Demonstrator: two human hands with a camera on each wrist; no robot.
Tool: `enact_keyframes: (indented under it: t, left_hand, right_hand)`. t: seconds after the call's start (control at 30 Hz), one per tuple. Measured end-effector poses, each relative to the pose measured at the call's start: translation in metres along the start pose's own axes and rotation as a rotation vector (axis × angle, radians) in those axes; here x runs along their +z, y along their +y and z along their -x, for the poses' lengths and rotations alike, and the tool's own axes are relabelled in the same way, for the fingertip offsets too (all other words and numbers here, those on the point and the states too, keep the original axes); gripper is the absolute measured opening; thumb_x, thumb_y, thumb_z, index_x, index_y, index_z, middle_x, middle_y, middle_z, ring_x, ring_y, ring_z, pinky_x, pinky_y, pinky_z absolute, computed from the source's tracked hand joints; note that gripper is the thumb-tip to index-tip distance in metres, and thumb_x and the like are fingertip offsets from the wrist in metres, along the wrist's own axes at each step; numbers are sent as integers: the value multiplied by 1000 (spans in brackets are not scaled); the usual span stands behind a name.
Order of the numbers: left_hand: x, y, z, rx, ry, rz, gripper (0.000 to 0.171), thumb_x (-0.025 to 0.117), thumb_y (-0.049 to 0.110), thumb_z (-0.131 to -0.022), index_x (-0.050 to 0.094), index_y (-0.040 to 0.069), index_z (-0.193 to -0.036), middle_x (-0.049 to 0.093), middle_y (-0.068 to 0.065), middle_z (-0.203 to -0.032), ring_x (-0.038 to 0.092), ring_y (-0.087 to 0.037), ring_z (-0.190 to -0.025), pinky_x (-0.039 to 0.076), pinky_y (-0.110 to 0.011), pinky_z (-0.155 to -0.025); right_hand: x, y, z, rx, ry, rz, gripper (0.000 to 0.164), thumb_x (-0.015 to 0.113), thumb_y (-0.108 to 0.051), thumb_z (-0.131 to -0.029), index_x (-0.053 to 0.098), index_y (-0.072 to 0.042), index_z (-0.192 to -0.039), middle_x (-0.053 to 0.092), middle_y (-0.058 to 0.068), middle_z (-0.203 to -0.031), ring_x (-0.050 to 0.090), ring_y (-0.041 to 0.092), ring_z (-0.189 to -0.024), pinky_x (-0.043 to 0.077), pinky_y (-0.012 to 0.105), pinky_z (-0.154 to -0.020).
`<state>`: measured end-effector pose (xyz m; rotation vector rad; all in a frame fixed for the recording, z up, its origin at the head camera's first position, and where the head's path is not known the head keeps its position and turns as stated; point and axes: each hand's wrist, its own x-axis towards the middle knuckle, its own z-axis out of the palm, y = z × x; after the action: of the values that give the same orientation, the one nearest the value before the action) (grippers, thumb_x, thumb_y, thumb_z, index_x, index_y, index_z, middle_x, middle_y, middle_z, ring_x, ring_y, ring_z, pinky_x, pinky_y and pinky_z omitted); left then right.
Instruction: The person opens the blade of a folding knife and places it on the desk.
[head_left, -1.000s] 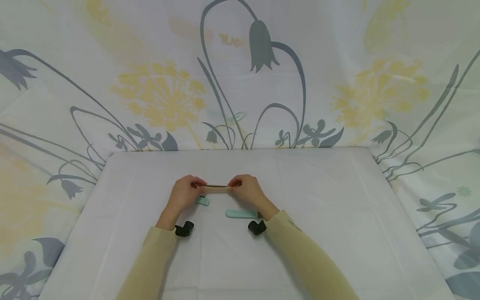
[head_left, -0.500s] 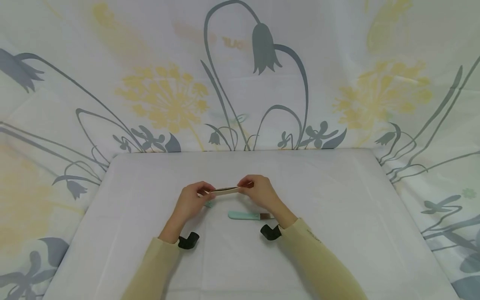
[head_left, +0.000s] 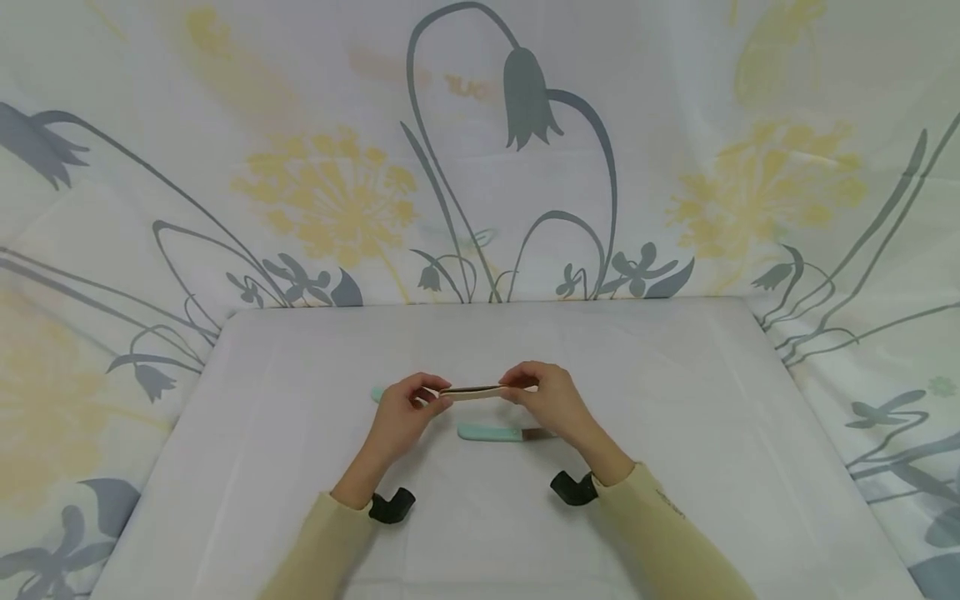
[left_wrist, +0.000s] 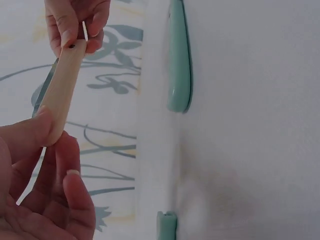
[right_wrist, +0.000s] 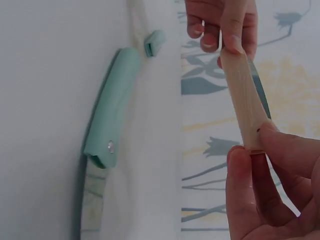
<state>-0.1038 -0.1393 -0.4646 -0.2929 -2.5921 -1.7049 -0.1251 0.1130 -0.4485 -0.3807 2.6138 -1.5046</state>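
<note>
Both my hands hold a folding knife (head_left: pixel 471 392) with a pale wood-coloured handle, raised above the table. My left hand (head_left: pixel 405 417) pinches one end between thumb and fingers; my right hand (head_left: pixel 551 402) pinches the other, at the rivet end. A strip of the blade (right_wrist: pixel 261 92) shows along the handle's side in the right wrist view. Below lies a mint-green folding knife (head_left: pixel 490 433), its blade (right_wrist: pixel 94 197) out and partly behind my right wrist. A second mint-green handle (head_left: pixel 377 393) is mostly hidden by my left hand; its slotted end (right_wrist: pixel 154 42) shows in the right wrist view.
The table (head_left: pixel 480 533) has a white cover. Flower-printed cloth (head_left: pixel 480 192) hangs behind it and on both sides. Black wrist mounts (head_left: pixel 392 506) sit at both cuffs, above the tabletop.
Both hands, still holding the wood-coloured knife, have moved right and a little nearer to me. More of the lower mint knife has come into view, and the other's far end shows beside my left hand.
</note>
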Motion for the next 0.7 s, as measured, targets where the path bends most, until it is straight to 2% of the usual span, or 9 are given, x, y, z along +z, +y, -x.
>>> enact_keyframes:
  t: [0.1,0.23,0.3,0.37,0.5,0.57,0.63,0.7]
  left_hand:
    - [2,14,8,49,-22,72,21,75,7,-89,72,2,-108,71,-10,-104,64,-20,-88,50,-24,-74]
    - [5,30,16,96,-66,144,21,74,0,-87,70,-8,-106,69,-18,-100,64,-16,-87,52,-23,-73]
    - [8,29,17,87,-87,173,21,74,-2,-87,69,-10,-105,69,-19,-98,64,-13,-86,52,-21,-71]
    - [13,23,17,53,-110,199,20,74,-2,-87,70,-9,-105,69,-19,-99,66,-15,-85,51,-20,-68]
    - [22,9,17,-12,-133,229,20,75,-1,-87,72,-6,-106,71,-18,-96,68,-34,-81,49,-20,-63]
    - [25,4,19,-34,-137,233,20,76,2,-87,73,-3,-106,72,-15,-95,67,-39,-80,49,-21,-61]
    - [26,3,21,-41,-142,232,20,77,4,-86,74,0,-106,72,-13,-92,66,-38,-77,49,-21,-60]
    - [28,3,23,-36,-147,233,21,78,7,-86,74,2,-106,72,-10,-92,67,-31,-76,49,-22,-59]
  right_hand:
    - [-3,5,11,8,-1,-68,10,77,-17,-89,74,-16,-98,70,-6,-95,64,16,-94,49,39,-84]
    - [-6,12,26,-7,10,-127,12,77,-13,-88,73,-14,-100,70,-4,-96,65,16,-95,51,41,-87]
    - [-7,15,31,-12,19,-134,13,78,-12,-88,73,-14,-99,70,-3,-96,65,17,-95,52,42,-87]
    - [-9,16,36,-10,29,-129,13,78,-11,-87,73,-14,-98,70,-4,-95,65,17,-95,52,43,-87]
    - [-14,16,44,4,17,-132,13,79,-13,-87,73,-14,-98,70,-3,-96,64,18,-95,52,41,-87]
    - [-17,17,46,12,-11,-147,12,78,-13,-88,73,-13,-99,70,-1,-97,64,18,-95,52,38,-86]
    - [-19,18,47,16,-41,-158,13,77,-13,-89,72,-12,-100,69,0,-98,64,19,-96,53,33,-85]
    - [-22,19,48,11,-64,-168,13,76,-13,-89,72,-10,-101,69,1,-100,64,20,-96,54,30,-84]
